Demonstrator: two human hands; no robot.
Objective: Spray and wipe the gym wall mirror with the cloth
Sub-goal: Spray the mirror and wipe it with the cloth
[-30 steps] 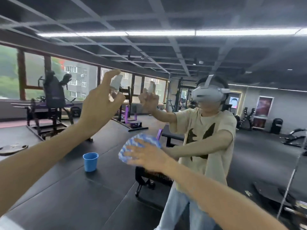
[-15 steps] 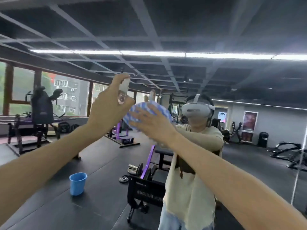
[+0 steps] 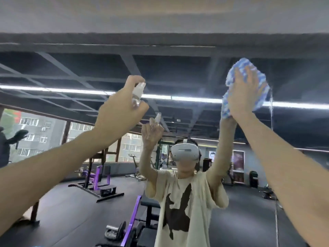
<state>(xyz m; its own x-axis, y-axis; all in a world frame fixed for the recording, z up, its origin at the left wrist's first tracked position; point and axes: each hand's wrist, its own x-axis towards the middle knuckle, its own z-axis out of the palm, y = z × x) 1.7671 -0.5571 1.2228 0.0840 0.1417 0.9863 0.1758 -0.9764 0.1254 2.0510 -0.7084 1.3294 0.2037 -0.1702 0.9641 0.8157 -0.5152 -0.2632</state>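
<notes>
- Left hand (image 3: 121, 111), at ten o'clock, curls round the small clear spray bottle (image 3: 137, 94), a finger over its cap and the nozzle toward the glass, likely poised for a squirt.
- Right hand (image 3: 244, 93), at two o'clock, presses the blue-and-white cloth (image 3: 227, 102) flat with straight fingers, so the palm spreads the wipe.
- The mirror (image 3: 178, 72) stands behind both, with the cloth high on it, near its top edge.
</notes>
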